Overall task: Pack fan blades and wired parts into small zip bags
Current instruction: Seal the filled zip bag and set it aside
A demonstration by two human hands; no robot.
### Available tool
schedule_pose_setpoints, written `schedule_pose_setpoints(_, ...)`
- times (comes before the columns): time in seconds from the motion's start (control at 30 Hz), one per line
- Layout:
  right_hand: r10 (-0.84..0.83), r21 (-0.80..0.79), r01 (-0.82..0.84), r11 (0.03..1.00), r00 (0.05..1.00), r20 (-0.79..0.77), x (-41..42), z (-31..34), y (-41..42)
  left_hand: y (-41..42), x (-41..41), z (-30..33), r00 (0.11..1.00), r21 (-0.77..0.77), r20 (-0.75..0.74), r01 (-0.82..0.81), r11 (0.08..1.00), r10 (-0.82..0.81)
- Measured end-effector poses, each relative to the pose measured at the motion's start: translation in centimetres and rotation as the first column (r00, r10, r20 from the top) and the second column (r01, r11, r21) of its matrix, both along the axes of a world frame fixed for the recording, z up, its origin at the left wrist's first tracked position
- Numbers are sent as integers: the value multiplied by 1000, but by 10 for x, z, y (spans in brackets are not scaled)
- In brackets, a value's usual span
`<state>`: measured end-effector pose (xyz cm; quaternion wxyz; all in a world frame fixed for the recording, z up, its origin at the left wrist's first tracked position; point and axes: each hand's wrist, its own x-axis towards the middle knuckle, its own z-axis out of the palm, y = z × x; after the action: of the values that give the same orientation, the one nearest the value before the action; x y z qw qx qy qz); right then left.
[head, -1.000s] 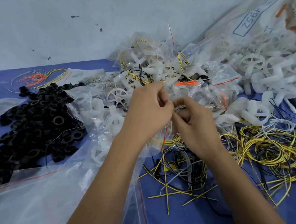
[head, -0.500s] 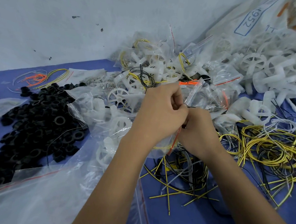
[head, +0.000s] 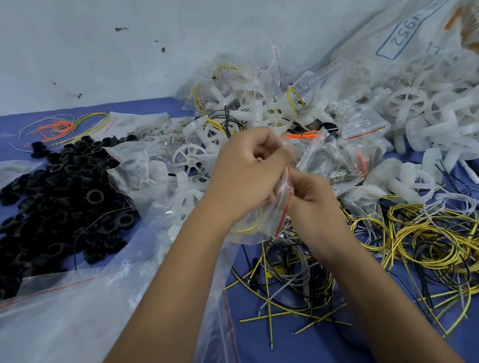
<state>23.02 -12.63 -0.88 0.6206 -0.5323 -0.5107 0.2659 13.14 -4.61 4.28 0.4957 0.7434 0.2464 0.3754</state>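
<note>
- Both our hands grip one small zip bag (head: 261,219) in the middle of the blue table (head: 305,356) — left hand (head: 247,173) curled at its top, right hand (head: 311,197) pinching the red seal strip.
- Yellow wire shows inside it; we judge sealing is in hand.
- Next — press along the strip, then set the bag on the far packed pile (head: 266,109).

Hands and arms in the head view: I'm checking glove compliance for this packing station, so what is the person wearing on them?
Nothing shows on either. The left hand and right hand are bare, with no gloves, rings or finger cots visible. Both forearms are bare down to the bottom edge of the picture, with no sleeves, watch, wristband or strap in view.
</note>
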Motion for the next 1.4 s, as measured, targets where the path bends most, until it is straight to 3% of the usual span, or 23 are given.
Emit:
schedule_pose_setpoints(0.2,-115,-81,108,991,990,-88,6,-1,-3,26,-17,-8,947,146,-31,-313,938,321)
schedule_pose_setpoints(0.27,-157,-155,177,972,979,130,8,-2,-3,32,-24,-12,935,195,-66,-330,923,349)
schedule_pose_setpoints(0.37,-154,-196,277,941,863,481,7,-6,-3,38,-30,-18,928,271,-91,-325,906,361)
schedule_pose_setpoints(0.43,-103,-243,291,925,810,577,6,-10,-2,42,-33,-22,929,312,-93,-313,897,357)
schedule_pose_setpoints(0.53,-130,-185,320,929,753,646,9,-15,1,47,-38,-30,922,371,-131,-296,880,365)
schedule_pose_setpoints(0.67,-205,-101,313,944,801,563,10,-15,0,56,-45,-38,897,466,-188,-278,840,400)
schedule_pose_setpoints(0.8,-154,-85,187,979,940,305,3,-6,-2,67,-56,-41,873,447,-206,-318,836,442)
schedule_pose_setpoints(0.93,-213,-37,253,967,875,435,5,-6,-4,70,-62,-37,889,322,-135,-378,868,437)
schedule_pose_setpoints(1.03,-217,-119,319,940,831,512,7,-7,-2,71,-65,-33,881,277,-87,-427,861,465)
schedule_pose_setpoints(1.23,-45,-286,212,935,867,495,8,-10,-2,64,-61,-25,889,269,-57,-424,865,454)
schedule_pose_setpoints(1.4,-64,-346,200,917,928,366,10,-13,1,50,-45,-10,923,288,-6,-366,885,384)
